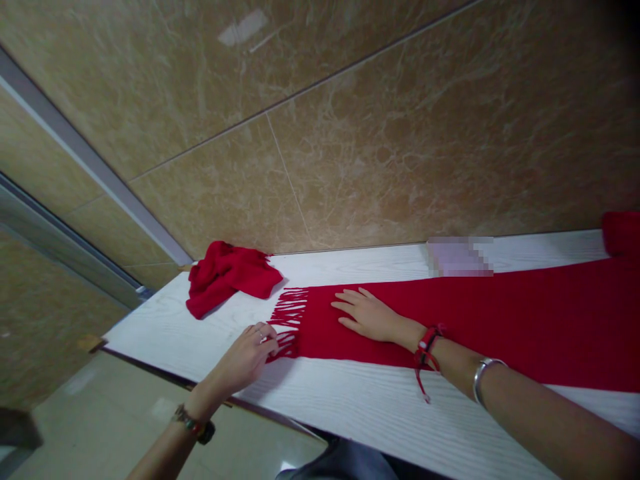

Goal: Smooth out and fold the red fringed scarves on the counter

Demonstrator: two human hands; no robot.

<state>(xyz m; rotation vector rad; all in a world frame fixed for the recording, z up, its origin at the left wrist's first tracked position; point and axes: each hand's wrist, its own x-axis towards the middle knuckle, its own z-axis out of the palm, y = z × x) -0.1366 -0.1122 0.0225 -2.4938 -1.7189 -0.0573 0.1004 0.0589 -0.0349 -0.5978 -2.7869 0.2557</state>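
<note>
A long red scarf (480, 320) lies spread flat on the white wood-grain table (340, 393), its fringed end toward the left. My right hand (373, 316) rests palm down on the cloth near that end, fingers spread. At the near corner of the fringe (290, 307), my left hand (255, 351) has its fingers curled in and pinched on some of the strands; its fingertips are partly hidden.
Beyond my left hand, a crumpled red scarf (227, 277) lies by the wall. A blurred pale block (457, 259) sits along the scarf's far edge. More red cloth (623, 233) is at the far right. The marble-look wall (375, 147) borders the table.
</note>
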